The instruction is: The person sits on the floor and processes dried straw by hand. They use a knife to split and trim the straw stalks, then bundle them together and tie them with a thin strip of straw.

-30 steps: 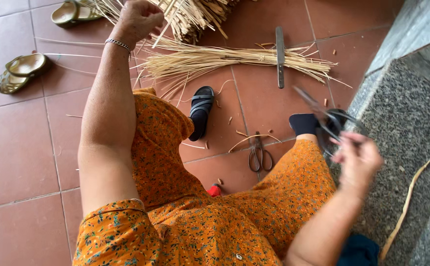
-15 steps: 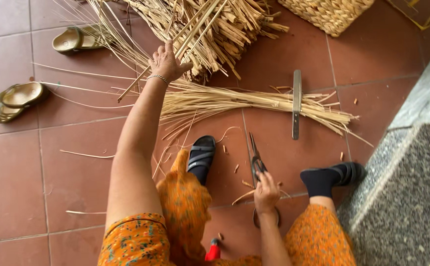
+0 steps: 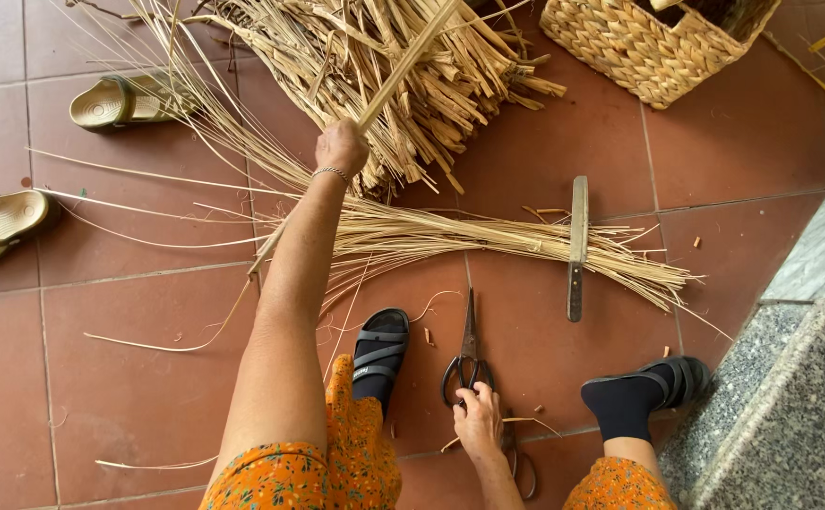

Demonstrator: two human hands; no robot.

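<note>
A: Basket top right, contents unclear. Tiled floor, stone step right.

B: Left hand clenched on reed over pile. Right hand resting on scissors, grip unclear.

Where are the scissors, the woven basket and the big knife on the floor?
scissors (image 3: 468, 364): head view, near the pivot, above the black handles.
woven basket (image 3: 625, 42): head view, on its braided side wall.
knife (image 3: 579, 222): head view, on the flat blade.
</note>
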